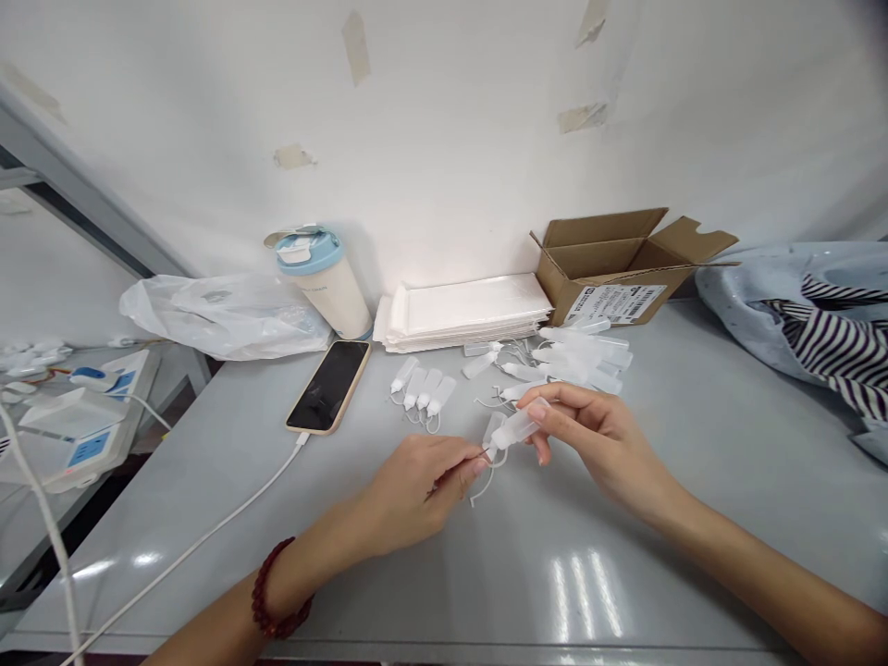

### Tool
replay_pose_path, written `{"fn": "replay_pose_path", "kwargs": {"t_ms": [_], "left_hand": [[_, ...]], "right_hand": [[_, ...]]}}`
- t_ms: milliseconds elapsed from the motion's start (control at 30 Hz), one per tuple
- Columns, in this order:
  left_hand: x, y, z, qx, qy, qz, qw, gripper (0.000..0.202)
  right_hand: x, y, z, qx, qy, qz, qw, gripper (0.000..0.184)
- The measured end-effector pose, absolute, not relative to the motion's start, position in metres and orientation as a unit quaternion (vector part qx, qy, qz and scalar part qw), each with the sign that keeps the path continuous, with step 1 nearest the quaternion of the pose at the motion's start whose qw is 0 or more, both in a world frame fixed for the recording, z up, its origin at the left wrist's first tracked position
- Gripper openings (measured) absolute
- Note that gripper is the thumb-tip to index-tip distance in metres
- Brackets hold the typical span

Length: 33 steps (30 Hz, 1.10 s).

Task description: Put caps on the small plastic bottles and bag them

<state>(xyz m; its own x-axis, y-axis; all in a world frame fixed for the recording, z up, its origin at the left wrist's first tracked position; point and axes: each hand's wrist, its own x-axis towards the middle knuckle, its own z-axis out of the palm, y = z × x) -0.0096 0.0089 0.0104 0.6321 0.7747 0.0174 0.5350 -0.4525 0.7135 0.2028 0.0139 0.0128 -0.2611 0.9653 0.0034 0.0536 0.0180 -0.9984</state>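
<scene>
The right hand curls its fingers around a translucent plastic squeeze bottle, held over the middle of the grey tabletop with its nozzle pointing left. The left hand pinches at the nozzle end, and a thin white loop hangs below (the fingers hide exactly what they grip). A red bead bracelet circles the left wrist. Beyond the hands lie a row of four matching bottles and a heap of more, near an open cardboard box at the back edge. A stack of white trays stands beside the box, and a phone lies to the left, plugged into a white cable.
</scene>
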Motion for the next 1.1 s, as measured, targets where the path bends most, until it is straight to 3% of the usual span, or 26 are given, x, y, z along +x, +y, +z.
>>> {"fn": "replay_pose_path", "kwargs": {"t_ms": [367,800,1100], "left_hand": [[-0.0102,0.0082,0.0081,0.846,0.395,0.157,0.322,0.031],[-0.0097,0.0070,0.0045,0.831,0.377,0.173,0.370,0.033],[-0.0104,0.0064,0.0045,0.855,0.379,0.196,0.296,0.029]], "right_hand": [[0.2009,0.0081,0.0106,-0.449,-0.648,0.469,0.398,0.023],[0.2001,0.0053,0.0060,-0.412,-0.669,0.496,0.371,0.025],[0.1985,0.0060,0.0053,-0.411,-0.657,0.500,0.386,0.022]]}}
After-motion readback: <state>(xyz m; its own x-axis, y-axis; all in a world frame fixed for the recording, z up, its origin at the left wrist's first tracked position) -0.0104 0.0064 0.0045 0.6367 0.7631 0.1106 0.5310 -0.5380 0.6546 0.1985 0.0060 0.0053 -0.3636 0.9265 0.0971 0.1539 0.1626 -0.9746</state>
